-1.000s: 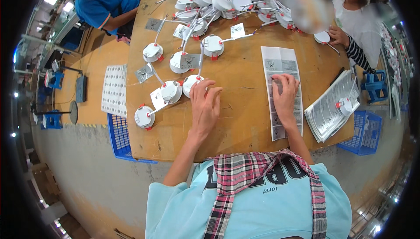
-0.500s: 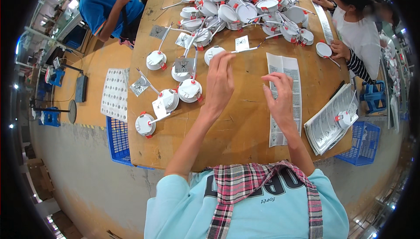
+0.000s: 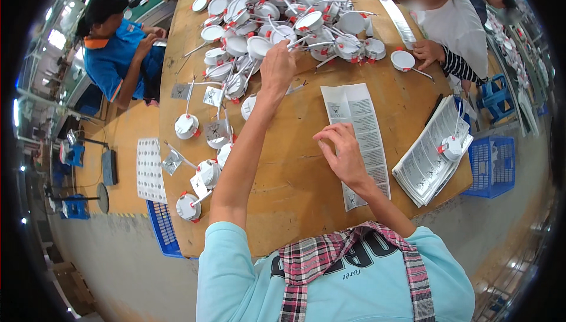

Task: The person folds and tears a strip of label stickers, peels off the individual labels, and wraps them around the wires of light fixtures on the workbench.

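Head view: left hand (image 3: 277,65) grasps a white lamp (image 3: 260,46) at the pile's edge; right hand (image 3: 344,154), released, rests on the leaflet (image 3: 361,122).

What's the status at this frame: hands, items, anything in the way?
Left hand stretched to the heap of round white lamp fittings, fingers at one; grip unclear. Right hand flat on the printed sheet. Loose fittings lie beside the left forearm.

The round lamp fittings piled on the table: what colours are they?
White lamp fittings with red clips, clearest in the head view.

At three o'clock a blue basket (image 3: 492,166) sits off the table (image 3: 295,174); at nine, a white sheet (image 3: 148,170) of dots.
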`<state>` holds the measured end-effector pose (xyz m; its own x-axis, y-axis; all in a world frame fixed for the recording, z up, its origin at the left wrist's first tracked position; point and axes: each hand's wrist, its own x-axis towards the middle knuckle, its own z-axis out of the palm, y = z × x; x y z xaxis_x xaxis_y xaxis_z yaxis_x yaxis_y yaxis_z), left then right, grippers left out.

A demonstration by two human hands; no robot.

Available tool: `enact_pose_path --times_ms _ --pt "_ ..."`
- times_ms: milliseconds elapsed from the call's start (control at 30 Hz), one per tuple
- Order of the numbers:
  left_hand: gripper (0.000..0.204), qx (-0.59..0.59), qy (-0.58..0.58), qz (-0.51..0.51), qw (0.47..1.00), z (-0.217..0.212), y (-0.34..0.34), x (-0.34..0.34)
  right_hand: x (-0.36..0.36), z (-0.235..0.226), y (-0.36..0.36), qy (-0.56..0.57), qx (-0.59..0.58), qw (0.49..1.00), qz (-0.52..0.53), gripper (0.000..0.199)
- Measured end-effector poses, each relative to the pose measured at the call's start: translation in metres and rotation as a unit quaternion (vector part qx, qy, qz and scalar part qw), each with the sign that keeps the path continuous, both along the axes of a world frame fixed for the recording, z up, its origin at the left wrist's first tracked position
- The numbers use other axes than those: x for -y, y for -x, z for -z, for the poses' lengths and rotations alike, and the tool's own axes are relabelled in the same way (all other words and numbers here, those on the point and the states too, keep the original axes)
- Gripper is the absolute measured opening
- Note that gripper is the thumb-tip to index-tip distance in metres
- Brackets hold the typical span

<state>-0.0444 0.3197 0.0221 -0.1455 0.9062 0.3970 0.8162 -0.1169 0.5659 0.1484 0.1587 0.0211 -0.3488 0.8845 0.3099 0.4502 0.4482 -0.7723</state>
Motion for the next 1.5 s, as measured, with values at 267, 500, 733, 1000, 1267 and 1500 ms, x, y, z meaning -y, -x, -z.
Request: enact_pose_path --times_ms 267,500,733,1000,1267,1500 --pt "0.024 0.041 0.030 0.111 0.993 -0.070 0.007 -0.021 -0.003 -0.001 -0.017 0.017 -0.028 0.999 0.011 0.011" --pt "0.018 -0.150 -0.056 0.267 0.950 -0.134 0.033 0.032 -0.011 -0.038 -0.020 -0.004 -0.107 0.992 0.060 0.027" --pt "0.018 -0.163 0.064 0.300 0.938 -0.132 -0.006 0.163 0.001 -0.055 -0.009 -0.036 -0.056 0.996 -0.059 0.027" --pt "0.068 0.226 -0.073 0.126 0.963 -0.023 -0.017 0.239 0.038 -0.026 0.025 0.309 -0.221 0.924 -0.044 0.019" --pt "0.066 0.237 0.053 0.117 0.963 0.026 -0.024 0.257 0.036 -0.017 0.039 0.330 -0.249 0.910 -0.041 0.017" --pt "0.063 0.287 0.053 0.137 0.946 0.033 -0.023 0.264 0.031 -0.040 0.034 0.345 -0.051 0.930 -0.117 0.013"
